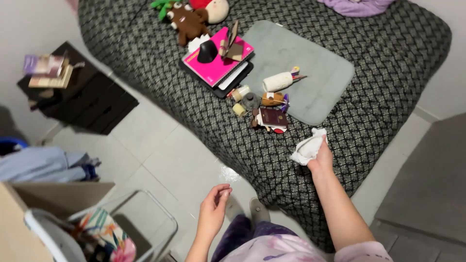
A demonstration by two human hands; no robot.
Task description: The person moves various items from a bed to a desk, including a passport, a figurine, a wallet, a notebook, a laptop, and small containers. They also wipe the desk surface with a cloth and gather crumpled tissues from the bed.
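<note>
A person is standing at the edge of a bed covered in a dark, diamond-patterned woven blanket, looking down at their own two bare hands. The right hand is reaching forward over the blanket with the arm stretched out nearly straight, its fingers closing around a crumpled white cloth that is bunching out to the left of the grip. The cloth is sitting above the blanket's near edge, just below a soft grey rectangular mat. The left hand is hanging lower, over the pale tiled floor, holding nothing, with its fingers loosely curled and thumb and fingertips nearly meeting. Just beyond the cloth, a small dark red booklet is lying among little craft items. Farther up the bed, a bright pink flat book is resting on a black folder, near a brown plush toy.
</note>
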